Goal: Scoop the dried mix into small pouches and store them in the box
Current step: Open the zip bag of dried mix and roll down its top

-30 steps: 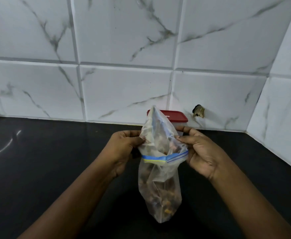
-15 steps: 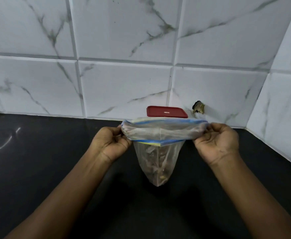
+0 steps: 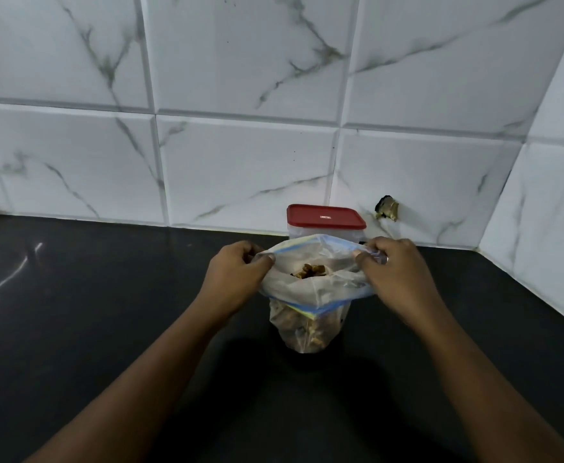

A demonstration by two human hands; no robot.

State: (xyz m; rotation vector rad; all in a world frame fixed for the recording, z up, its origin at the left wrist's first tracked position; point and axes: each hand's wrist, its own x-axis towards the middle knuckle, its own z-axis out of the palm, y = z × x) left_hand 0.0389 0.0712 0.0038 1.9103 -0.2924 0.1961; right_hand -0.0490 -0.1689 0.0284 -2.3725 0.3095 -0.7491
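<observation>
A clear zip bag [image 3: 310,289] with a blue and yellow seal strip stands on the black counter [image 3: 107,329], its mouth pulled wide. Brown dried mix [image 3: 311,271] shows through the opening and at the bag's bottom. My left hand [image 3: 237,279] pinches the left corner of the bag's rim. My right hand [image 3: 394,272] pinches the right corner. Just behind the bag, against the wall, stands a clear box with a red lid [image 3: 325,216], its lid on. No small pouches or scoop are in view.
White marble-look tiles [image 3: 240,162] form the back wall and the right side wall, which meet in a corner at the right. A small broken hole [image 3: 387,208] marks the tile right of the box. The counter stretches wide to the left.
The bag's mouth was stretched flat and shut between my hands; now it is spread open so the mix shows inside. The bag sits lower on the counter, and the view has shifted closer.
</observation>
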